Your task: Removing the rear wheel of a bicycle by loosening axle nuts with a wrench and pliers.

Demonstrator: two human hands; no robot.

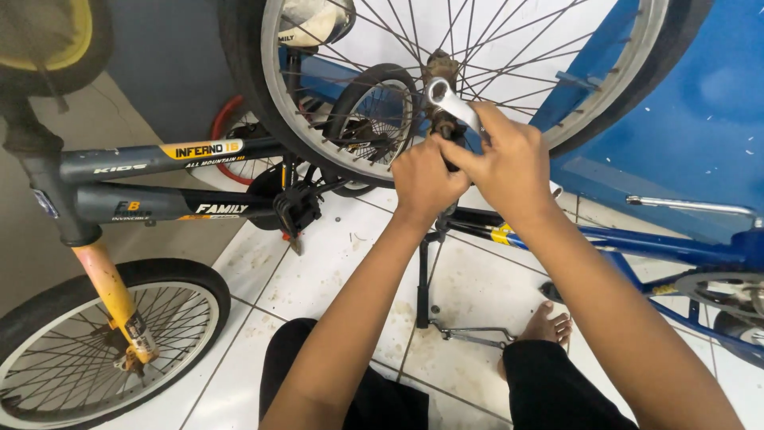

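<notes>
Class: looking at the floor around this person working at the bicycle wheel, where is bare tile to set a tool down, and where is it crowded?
Bare tile lies between the black pedal, the kickstand and the left forearm. It is crowded at the hub, where both hands, left hand and right hand, meet around the spanner.

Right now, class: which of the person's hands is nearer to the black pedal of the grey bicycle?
Left. The left hand is at the wheel hub, just right of the black pedal. The right hand, holding the silver wrench, sits farther right.
</notes>
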